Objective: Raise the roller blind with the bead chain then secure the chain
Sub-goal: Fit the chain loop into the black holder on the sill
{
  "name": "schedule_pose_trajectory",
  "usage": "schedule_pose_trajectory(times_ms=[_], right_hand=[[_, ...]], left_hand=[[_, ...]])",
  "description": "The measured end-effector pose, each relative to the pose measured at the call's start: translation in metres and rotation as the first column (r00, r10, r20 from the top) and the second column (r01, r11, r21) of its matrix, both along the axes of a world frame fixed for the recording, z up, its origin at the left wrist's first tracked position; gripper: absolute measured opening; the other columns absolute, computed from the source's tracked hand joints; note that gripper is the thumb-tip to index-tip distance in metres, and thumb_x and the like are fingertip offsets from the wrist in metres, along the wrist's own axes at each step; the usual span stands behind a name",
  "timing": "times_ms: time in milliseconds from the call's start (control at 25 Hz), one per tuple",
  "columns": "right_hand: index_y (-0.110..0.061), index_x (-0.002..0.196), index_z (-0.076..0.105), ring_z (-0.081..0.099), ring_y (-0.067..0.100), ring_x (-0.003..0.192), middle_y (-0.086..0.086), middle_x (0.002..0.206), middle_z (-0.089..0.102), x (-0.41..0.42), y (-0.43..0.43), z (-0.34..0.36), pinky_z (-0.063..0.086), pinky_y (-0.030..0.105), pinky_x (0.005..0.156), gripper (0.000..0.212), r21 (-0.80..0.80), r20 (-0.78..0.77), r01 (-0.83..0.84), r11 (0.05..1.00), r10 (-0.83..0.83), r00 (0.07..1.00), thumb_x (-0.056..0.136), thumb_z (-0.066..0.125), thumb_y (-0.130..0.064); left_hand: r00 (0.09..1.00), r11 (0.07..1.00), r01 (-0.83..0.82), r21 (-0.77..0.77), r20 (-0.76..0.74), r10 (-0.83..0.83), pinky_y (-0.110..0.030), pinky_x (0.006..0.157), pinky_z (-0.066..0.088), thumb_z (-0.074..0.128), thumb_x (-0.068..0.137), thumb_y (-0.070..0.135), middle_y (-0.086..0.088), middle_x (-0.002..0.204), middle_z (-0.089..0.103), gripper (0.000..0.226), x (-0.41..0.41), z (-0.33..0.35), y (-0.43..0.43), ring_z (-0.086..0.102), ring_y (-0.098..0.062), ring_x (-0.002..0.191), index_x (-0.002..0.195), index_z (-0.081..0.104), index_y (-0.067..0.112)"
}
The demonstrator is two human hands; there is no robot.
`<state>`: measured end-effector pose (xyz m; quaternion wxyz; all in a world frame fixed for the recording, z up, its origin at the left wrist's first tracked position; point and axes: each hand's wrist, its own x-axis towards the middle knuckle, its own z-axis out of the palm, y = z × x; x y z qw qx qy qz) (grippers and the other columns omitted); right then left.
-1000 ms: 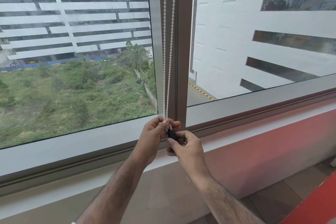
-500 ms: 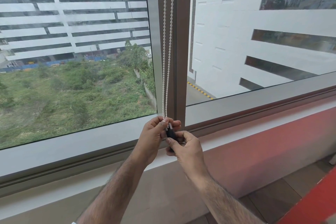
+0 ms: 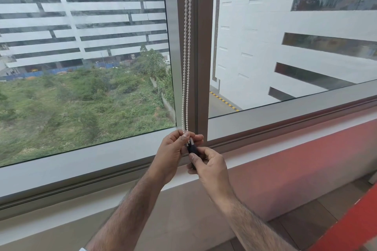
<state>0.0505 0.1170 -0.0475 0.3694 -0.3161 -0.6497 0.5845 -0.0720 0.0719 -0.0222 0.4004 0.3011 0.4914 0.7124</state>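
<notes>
Head view: the white bead chain (image 3: pixel 186 67) hangs straight up and down along the brown window post (image 3: pixel 201 47), running to 12 o'clock from the hands. The left hand (image 3: pixel 173 155) has its fingers (image 3: pixel 184 138) pinched shut on the chain's bottom end. Just at 5 o'clock from there, the right hand (image 3: pixel 210 167) grips the small black holder (image 3: pixel 192 149). Both hands touch it. The blind itself is not in view.
</notes>
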Motion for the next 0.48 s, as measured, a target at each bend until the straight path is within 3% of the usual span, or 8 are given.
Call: schedule_pose_trajectory(times_ms=[280,480], right_hand=[[-0.013,0.103,0.075,0.072,0.017,0.065,0.009,0.084,0.077,0.002,0.000,0.005,0.066,0.041,0.070,0.011,-0.007,-0.005,-0.019,1.000,0.019,1.000,0.096,0.066,-0.011],[-0.011,0.098,0.075,0.074,0.024,0.064,0.011,0.081,0.077,0.000,-0.003,0.006,0.066,0.039,0.065,0.006,0.014,-0.014,0.017,1.000,-0.016,1.000,0.094,0.069,-0.012]], left_hand=[[0.998,1.000,-0.020,0.016,-0.057,0.021,-0.037,0.088,0.061,0.052,0.106,0.015,-0.022,0.118,0.076,0.021,0.005,-0.002,-0.001,0.071,-0.031,0.114,0.096,0.069,0.007],[0.996,0.996,-0.087,0.016,-0.034,0.087,-0.056,0.097,0.054,0.055,0.105,0.021,-0.016,0.115,0.078,0.021,0.011,-0.005,0.000,0.071,-0.033,0.118,0.097,0.069,0.008]])
